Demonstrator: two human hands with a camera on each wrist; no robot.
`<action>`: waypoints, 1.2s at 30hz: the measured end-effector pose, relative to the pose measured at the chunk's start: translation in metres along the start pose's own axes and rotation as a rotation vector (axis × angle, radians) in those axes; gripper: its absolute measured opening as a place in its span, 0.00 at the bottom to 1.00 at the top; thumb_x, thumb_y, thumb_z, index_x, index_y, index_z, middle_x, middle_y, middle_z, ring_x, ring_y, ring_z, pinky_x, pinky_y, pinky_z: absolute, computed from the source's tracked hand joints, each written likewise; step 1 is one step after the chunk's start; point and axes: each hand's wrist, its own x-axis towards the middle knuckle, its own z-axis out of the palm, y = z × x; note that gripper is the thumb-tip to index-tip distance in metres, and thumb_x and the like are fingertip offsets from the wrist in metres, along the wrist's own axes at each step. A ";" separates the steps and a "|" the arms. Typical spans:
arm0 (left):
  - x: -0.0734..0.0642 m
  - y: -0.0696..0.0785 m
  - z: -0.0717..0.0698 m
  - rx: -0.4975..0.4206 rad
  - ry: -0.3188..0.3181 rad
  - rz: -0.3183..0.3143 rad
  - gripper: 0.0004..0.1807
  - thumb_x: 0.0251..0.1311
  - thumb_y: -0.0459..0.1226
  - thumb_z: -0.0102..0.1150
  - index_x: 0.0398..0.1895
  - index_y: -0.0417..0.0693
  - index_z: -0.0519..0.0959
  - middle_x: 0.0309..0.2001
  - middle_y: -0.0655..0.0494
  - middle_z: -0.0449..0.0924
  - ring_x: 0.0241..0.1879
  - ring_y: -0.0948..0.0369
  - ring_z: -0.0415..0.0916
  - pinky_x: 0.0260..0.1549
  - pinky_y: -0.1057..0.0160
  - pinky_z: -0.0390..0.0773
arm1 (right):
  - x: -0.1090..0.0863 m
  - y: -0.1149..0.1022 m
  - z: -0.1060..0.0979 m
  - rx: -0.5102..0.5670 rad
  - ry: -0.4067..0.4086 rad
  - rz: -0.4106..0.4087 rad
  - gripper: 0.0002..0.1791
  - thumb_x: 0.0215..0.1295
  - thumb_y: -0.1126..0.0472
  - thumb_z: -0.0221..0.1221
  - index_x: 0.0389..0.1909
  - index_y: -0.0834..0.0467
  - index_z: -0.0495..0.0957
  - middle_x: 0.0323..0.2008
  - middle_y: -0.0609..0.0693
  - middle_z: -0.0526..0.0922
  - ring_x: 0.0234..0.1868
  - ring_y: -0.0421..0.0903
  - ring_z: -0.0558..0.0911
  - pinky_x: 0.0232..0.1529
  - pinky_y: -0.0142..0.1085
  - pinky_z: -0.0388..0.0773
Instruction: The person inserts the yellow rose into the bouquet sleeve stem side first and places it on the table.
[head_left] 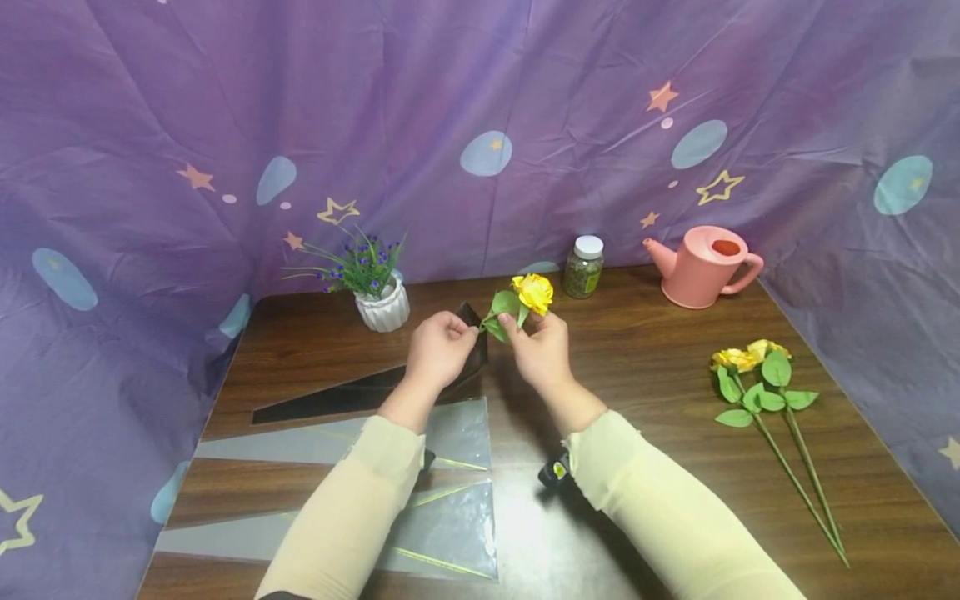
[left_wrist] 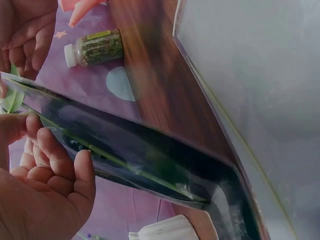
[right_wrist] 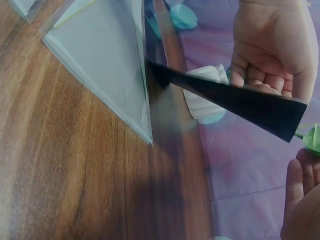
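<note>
My left hand pinches the edge of a long, tapered flower sleeve, black on one side and see-through on the other. A green stem shows lengthwise inside the sleeve in the left wrist view. Just right of the sleeve's end, my right hand holds a yellow artificial rose between thumb and fingers, below the bloom by its green leaves. In the right wrist view the sleeve's black side faces the camera, and a leaf pokes out beyond its end.
Two clear tapered sleeves lie on the wooden table under the left forearm. At the back stand a white pot with purple flowers, a white-capped jar and a pink watering can. Two yellow roses lie at right.
</note>
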 end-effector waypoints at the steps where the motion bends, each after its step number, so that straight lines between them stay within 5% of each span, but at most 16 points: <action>1: 0.000 0.000 0.000 -0.006 0.002 0.007 0.10 0.66 0.42 0.67 0.33 0.45 0.83 0.34 0.49 0.89 0.38 0.50 0.85 0.45 0.49 0.82 | 0.000 0.000 0.001 0.000 0.007 0.003 0.12 0.66 0.76 0.66 0.49 0.77 0.83 0.46 0.72 0.87 0.43 0.38 0.87 0.50 0.29 0.83; 10: 0.001 -0.001 0.001 -0.001 -0.008 0.085 0.10 0.68 0.42 0.67 0.34 0.45 0.83 0.29 0.53 0.84 0.32 0.54 0.80 0.38 0.52 0.79 | 0.000 0.004 0.006 0.044 0.096 0.028 0.16 0.61 0.77 0.69 0.50 0.77 0.81 0.43 0.69 0.88 0.38 0.33 0.86 0.45 0.28 0.84; 13: 0.002 -0.001 0.002 0.000 -0.024 0.106 0.10 0.69 0.42 0.68 0.35 0.45 0.83 0.27 0.55 0.82 0.30 0.55 0.78 0.37 0.54 0.79 | 0.001 0.006 0.006 0.113 0.150 0.026 0.24 0.58 0.79 0.69 0.54 0.74 0.72 0.37 0.62 0.87 0.34 0.35 0.84 0.38 0.28 0.82; 19: 0.003 -0.002 0.002 0.006 -0.041 0.115 0.09 0.69 0.41 0.68 0.35 0.45 0.82 0.27 0.55 0.82 0.30 0.56 0.78 0.36 0.54 0.79 | 0.002 0.005 0.006 0.240 0.178 -0.088 0.40 0.53 0.84 0.64 0.67 0.71 0.58 0.48 0.49 0.79 0.42 0.40 0.84 0.46 0.31 0.83; 29: 0.007 -0.003 0.000 0.064 -0.057 0.151 0.09 0.72 0.40 0.65 0.37 0.44 0.84 0.28 0.55 0.81 0.32 0.55 0.78 0.39 0.53 0.80 | 0.009 -0.004 -0.008 0.131 0.088 -0.261 0.32 0.52 0.88 0.59 0.62 0.73 0.73 0.51 0.54 0.82 0.51 0.42 0.82 0.56 0.34 0.81; 36: 0.007 -0.003 0.001 0.066 -0.046 0.119 0.09 0.72 0.41 0.64 0.38 0.44 0.85 0.29 0.54 0.82 0.33 0.54 0.80 0.39 0.53 0.80 | 0.007 -0.004 -0.017 0.023 0.024 -0.236 0.33 0.52 0.87 0.61 0.62 0.70 0.78 0.58 0.68 0.81 0.52 0.39 0.82 0.57 0.32 0.80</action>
